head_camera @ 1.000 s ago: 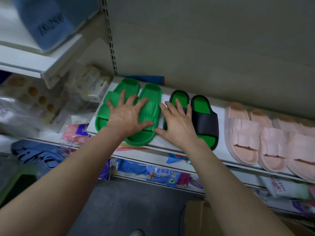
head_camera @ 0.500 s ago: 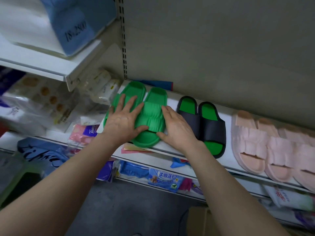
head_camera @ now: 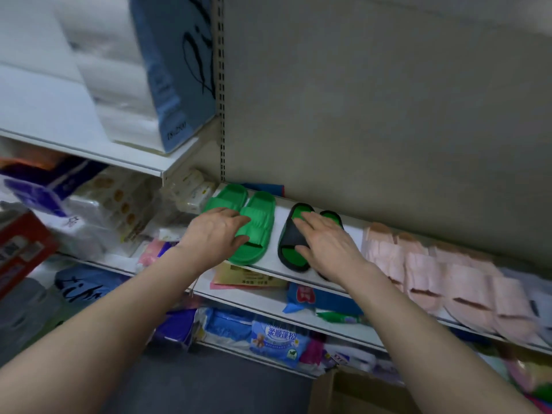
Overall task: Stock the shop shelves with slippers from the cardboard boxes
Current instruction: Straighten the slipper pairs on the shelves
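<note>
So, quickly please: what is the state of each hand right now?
Left hand: open, fingers laid flat on the green slippers, gripping nothing.
Right hand: open, fingers laid flat on the black slippers, gripping nothing.

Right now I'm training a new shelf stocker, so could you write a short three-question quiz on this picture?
1. True or false: the left hand lies on the green slippers.
2. What does the right hand touch? A the green slippers, B the black slippers, C a cardboard box.
3. Fill in: to the right of the black slippers on the shelf lie ____ slippers.
Key: 1 true; 2 B; 3 pink, the pink slippers.
</note>
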`<state>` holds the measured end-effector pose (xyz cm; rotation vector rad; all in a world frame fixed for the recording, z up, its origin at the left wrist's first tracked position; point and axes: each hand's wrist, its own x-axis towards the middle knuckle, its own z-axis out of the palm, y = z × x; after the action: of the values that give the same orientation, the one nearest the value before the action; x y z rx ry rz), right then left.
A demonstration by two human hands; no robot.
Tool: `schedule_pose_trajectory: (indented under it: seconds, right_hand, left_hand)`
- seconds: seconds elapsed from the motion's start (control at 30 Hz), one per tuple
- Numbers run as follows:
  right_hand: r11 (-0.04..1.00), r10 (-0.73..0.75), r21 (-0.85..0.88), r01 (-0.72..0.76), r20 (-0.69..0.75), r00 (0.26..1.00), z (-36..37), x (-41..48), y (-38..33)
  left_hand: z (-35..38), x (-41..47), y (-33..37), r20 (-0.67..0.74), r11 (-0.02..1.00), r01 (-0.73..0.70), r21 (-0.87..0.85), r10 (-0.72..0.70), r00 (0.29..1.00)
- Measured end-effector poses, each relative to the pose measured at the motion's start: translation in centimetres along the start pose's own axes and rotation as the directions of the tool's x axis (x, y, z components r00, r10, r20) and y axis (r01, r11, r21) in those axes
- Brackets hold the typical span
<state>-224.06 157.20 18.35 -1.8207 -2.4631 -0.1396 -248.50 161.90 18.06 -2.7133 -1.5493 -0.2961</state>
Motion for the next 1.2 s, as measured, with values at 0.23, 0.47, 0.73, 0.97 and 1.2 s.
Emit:
schedule_pose_trajectory:
  seconds: [0.23,0.47,0.73,0.97,1.2]
  right_hand:
    - [0.975,-0.141,-0.207,0.083,-0.282,0.949,-13.7,-6.4,0.7]
    - [0.916,-0.31,-0.396,0.064,-0.599,0.738,-28.2,-8.6,-0.5]
    - [0.987,-0.053,-0.139,-0.077,-0.746,0.664,-39.0,-3.6,-2.3]
    - [0.98,0.197,0.126,-0.151,-0.618,0.761,-42.5,6.6,-5.3]
    - [0.932,0.355,0.252,-0.259,-0.508,0.785,-42.3,13.3,-6.2]
  left_hand:
    - [-12.3,-3.5,4.5,-0.262,0.977,-0.14,0.161,0.179,0.948]
    - [-25.9,-3.6,7.6,-0.578,0.944,-0.21,0.255,0.323,0.749]
    - [-37.4,0.6,4.5,-0.747,0.959,-0.174,0.225,0.284,0.6]
    - [-41.3,7.6,-0.5,-0.697,0.996,-0.063,0.065,0.09,0.711]
    - [-41.2,11.9,-2.6,-0.622,0.997,-0.076,0.009,0.065,0.78]
